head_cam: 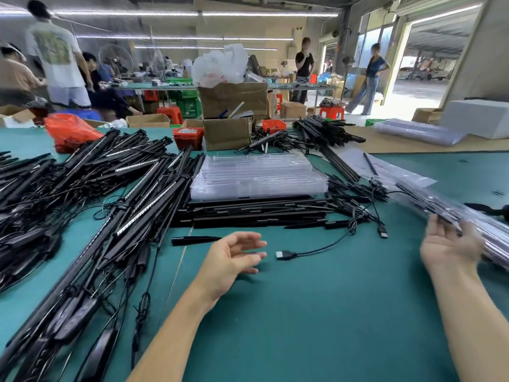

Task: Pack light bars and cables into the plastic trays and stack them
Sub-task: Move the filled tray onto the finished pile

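Right hand (451, 244) grips a packed tray (468, 216) at right edge, blurred, long axis running far-left to near-right. Left hand (234, 257) hovers relaxed, holding nothing. Empty tray stack (259, 175) mid-desk, long axis left-right. Green desk (316, 312), busy workshop behind.

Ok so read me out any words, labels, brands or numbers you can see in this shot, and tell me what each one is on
No text here can be read.
White bag on the cardboard box: red print, blurred.
Small red basket: a patterned label, too small to read.
Back of a person's white T-shirt: a green print, blurred.
Clear plastic trays and light bars: no lettering shows.
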Tool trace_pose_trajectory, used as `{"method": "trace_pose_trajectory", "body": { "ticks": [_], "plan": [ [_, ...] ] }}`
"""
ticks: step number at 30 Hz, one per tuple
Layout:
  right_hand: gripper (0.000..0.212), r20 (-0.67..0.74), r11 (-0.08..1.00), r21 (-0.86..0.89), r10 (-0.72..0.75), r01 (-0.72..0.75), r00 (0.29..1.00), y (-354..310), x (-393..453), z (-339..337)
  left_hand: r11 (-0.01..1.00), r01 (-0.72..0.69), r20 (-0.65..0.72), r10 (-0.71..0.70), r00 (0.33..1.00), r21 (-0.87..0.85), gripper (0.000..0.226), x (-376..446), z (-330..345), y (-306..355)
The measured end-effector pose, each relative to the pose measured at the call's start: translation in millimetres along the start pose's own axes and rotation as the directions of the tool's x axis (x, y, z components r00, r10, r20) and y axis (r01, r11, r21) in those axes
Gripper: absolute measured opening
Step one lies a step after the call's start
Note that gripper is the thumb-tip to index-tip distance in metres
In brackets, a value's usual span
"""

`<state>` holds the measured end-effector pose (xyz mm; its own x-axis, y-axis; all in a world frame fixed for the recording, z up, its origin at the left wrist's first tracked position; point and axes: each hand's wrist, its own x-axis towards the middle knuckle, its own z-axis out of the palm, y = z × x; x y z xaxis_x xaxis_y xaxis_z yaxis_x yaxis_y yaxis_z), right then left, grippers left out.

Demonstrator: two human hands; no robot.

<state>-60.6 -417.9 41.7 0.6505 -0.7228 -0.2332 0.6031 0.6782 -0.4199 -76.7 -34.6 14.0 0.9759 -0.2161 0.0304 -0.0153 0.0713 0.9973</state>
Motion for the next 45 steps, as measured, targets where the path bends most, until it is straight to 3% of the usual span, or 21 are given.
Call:
{"method": "trace_pose_trajectory", "body": {
  "ticks": [2,6,9,13,15,18,20,22,24,26,28,30,33,35,37,38,42,45],
  "plan": [
    [0.002,-0.081,0.999,-0.023,-0.027,0.025,0.996,0,3,4,0.996,-0.001,0.034,-0.002,0.999,0.085,0.028,0,1,-3],
    [0.039,-0.223,0.974,-0.165,0.116,-0.155,0.968,3,12,5,0.989,-0.005,0.029,0.001,1.000,0.146,0.019,2,2,-5],
    [0.043,-0.289,0.931,-0.309,0.101,-0.193,0.952,1,8,0,0.989,-0.001,0.025,-0.003,1.000,0.147,0.016,2,1,-5],
    [0.030,-0.193,0.811,-0.570,0.026,-0.133,0.981,9,-6,4,0.989,0.007,0.034,-0.013,0.999,0.149,0.013,2,1,-4],
    [0.027,-0.088,0.624,-0.776,0.045,-0.097,0.995,21,-16,3,0.988,0.011,0.032,-0.016,0.999,0.151,0.012,2,1,-3],
    [0.040,0.173,0.102,-0.981,0.081,0.165,0.982,47,-29,7,0.993,0.026,0.020,-0.028,0.999,0.118,0.011,3,1,-2],
    [0.054,0.238,-0.167,-0.947,0.214,0.275,0.947,64,-42,14,0.995,0.033,0.017,-0.035,0.999,0.099,0.011,3,0,-1],
    [0.054,0.198,-0.434,-0.845,0.292,0.313,0.936,78,-51,21,0.996,0.037,0.020,-0.039,0.999,0.084,0.009,3,0,-2],
    [0.036,0.178,-0.554,-0.763,0.317,0.334,0.932,91,-54,26,0.997,0.042,0.021,-0.043,0.999,0.064,0.017,2,0,-1],
    [0.018,0.151,-0.411,-0.855,0.388,0.317,0.909,99,-53,30,0.997,0.050,0.018,-0.051,0.999,0.058,0.026,3,0,0],
    [0.018,0.107,-0.103,-0.980,0.456,0.173,0.883,98,-48,34,0.997,0.056,0.018,-0.057,0.998,0.055,0.027,5,0,0],
    [0.024,0.123,0.260,-0.965,0.551,-0.029,0.825,89,-43,37,0.997,0.062,0.016,-0.062,0.998,0.045,0.027,6,0,0],
    [0.020,0.278,0.701,-0.682,0.512,-0.208,0.812,71,-33,44,0.997,0.067,0.023,-0.068,0.997,0.044,0.026,6,-1,1],
    [0.016,0.322,0.887,-0.367,0.403,-0.280,0.856,61,-27,44,0.997,0.070,0.033,-0.071,0.997,0.046,0.026,5,-1,1],
    [0.018,0.320,0.946,-0.071,0.323,-0.317,0.891,56,-23,42,0.996,0.072,0.042,-0.074,0.996,0.053,0.026,5,-2,0],
    [0.019,0.306,0.952,-0.002,0.292,-0.306,0.906,54,-19,40,0.996,0.073,0.045,-0.076,0.996,0.058,0.026,4,-2,1],
    [0.069,0.303,0.949,-0.069,0.314,-0.307,0.900,55,-10,17,0.995,0.067,0.060,-0.071,0.996,0.076,0.028,3,-1,2],
    [0.061,0.218,0.942,-0.180,0.318,-0.282,0.923,63,-11,4,0.994,0.063,0.060,-0.069,0.996,0.093,0.027,3,-1,2]
  ]
}}
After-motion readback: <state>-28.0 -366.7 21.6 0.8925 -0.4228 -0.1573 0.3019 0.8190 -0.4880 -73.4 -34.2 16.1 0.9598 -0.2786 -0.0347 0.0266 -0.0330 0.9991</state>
